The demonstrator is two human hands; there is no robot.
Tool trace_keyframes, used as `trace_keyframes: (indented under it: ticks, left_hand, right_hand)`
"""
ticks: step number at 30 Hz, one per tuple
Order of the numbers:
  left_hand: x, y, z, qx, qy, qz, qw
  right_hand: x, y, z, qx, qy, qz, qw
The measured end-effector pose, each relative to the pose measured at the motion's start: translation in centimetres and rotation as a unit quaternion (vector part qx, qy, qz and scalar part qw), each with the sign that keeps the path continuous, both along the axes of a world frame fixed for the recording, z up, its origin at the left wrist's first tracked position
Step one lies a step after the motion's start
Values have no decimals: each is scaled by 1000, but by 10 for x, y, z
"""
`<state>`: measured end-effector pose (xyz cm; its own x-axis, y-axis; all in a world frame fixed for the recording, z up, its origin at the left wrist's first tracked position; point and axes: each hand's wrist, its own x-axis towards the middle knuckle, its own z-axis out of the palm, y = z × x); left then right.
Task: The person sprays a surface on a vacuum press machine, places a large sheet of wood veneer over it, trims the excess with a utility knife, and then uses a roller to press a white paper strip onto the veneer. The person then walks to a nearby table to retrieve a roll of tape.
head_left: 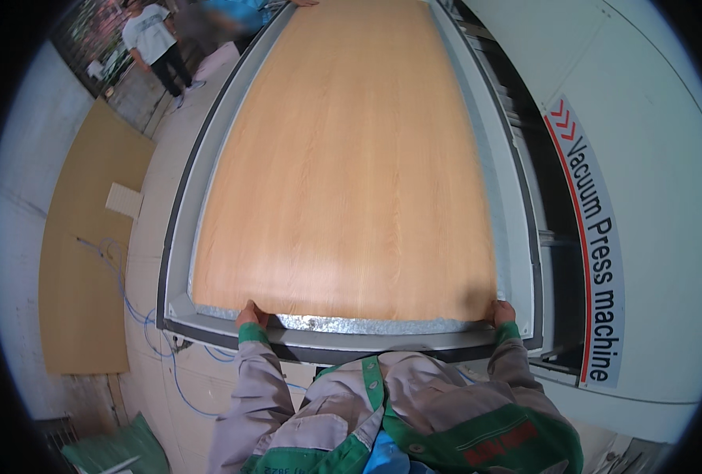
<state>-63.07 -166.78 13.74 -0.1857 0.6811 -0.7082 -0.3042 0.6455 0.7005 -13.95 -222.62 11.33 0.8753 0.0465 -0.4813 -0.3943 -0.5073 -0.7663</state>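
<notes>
A long wood-grain sheet (351, 174) lies inside the grey-framed bed (533, 261) of a large machine, stretching from my body to the far end. At its near edge, left of the middle, my left hand (252, 314) is closed on the rim of the sheet. My right hand (503, 312) is closed at the near right corner, its fingers partly hidden. Between my hands a silvery, crinkled strip of the bed's lining (359, 325) shows below the sheet's edge. At the far end, another person's hand (305, 2) rests by the sheet.
The white machine body (651, 158) with a lettered label rises on the right. At the left a brown board (90, 261) leans on the wall, beside blue hoses (142, 316) on the tiled floor. A green bag (122, 450) lies lower left. A person (153, 43) stands far left.
</notes>
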Motion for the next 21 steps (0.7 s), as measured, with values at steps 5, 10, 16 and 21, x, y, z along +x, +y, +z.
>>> trace_keyframes:
  ticks: [5, 10, 16, 21]
  left_hand:
    - [20, -14, 25, 301, 597, -93, 738]
    - [94, -14, 85, 396, 563, -361, 629]
    - [131, -34, 91, 291, 568, -546, 543]
    - [123, -34, 66, 327, 563, -514, 559]
  right_hand:
    - [-17, 59, 69, -291, -268, 61, 916]
    - [-24, 150, 93, -295, -399, 179, 849]
    - [-30, 204, 57, -417, -293, 232, 829]
    - [-26, 199, 44, -405, -311, 225, 830]
